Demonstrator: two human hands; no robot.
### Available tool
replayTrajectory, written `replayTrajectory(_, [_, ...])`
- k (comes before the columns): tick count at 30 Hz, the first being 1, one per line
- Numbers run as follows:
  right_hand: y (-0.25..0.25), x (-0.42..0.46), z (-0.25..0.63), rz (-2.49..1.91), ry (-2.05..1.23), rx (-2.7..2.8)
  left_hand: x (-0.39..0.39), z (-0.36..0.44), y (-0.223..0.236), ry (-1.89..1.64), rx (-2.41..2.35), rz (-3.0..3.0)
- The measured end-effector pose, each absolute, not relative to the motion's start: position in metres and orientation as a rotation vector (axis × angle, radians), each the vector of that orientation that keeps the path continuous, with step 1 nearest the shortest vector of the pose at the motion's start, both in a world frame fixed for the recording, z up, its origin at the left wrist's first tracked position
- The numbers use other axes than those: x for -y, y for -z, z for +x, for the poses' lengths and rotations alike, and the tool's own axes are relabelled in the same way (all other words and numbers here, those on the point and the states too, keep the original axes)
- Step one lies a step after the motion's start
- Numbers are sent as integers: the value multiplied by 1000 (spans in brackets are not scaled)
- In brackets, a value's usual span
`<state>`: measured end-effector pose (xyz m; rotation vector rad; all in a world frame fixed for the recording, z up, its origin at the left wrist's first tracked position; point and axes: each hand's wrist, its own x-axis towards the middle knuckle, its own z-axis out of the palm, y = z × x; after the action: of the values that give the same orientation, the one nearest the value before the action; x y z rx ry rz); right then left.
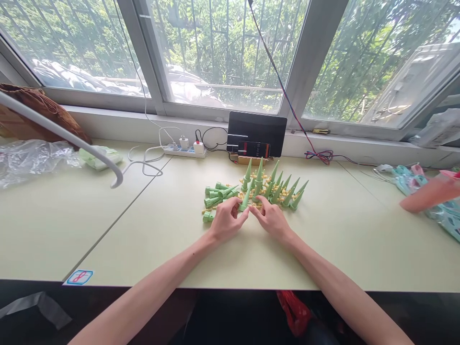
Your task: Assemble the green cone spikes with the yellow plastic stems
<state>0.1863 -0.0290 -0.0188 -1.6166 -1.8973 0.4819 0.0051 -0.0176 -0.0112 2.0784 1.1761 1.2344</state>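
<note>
My left hand [230, 218] is closed around the lower end of a green plastic spike [247, 195], which stands upright with its tip up. Close by on the right, my right hand [271, 219] has thumb and forefinger curled together near the spike's base. Whatever lies between those fingertips is too small to make out. Several upright green spikes [277, 194] with small yellow pieces [266, 184] among them stand behind my right hand. Left of them, more green spikes [215, 195] lie on their sides, and a green cap-like end [207, 217] sits beside my left hand.
Behind the spikes, a black tablet [257, 127] and a phone [254, 149] lean near the window. A power strip [185, 151] with cables lies to the left. Plastic bags [32, 160] are far left; a pink cup-like object [429, 195] lies far right on the table [161, 230].
</note>
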Motion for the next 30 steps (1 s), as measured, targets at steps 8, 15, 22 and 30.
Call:
replayTrajectory(8, [21, 28, 187, -1610, -488, 1914, 17, 5, 13, -1241, -1163, 2099])
replayTrajectory(15, [21, 28, 187, -1631, -517, 1910, 17, 5, 13, -1215, -1174, 2087])
replayTrajectory(22, [20, 28, 187, -1620, -511, 1904, 17, 5, 13, -1222, -1171, 2092])
replayTrajectory(30, [23, 29, 185, -1411, -515, 1822, 18, 6, 11, -1220, -1164, 2053])
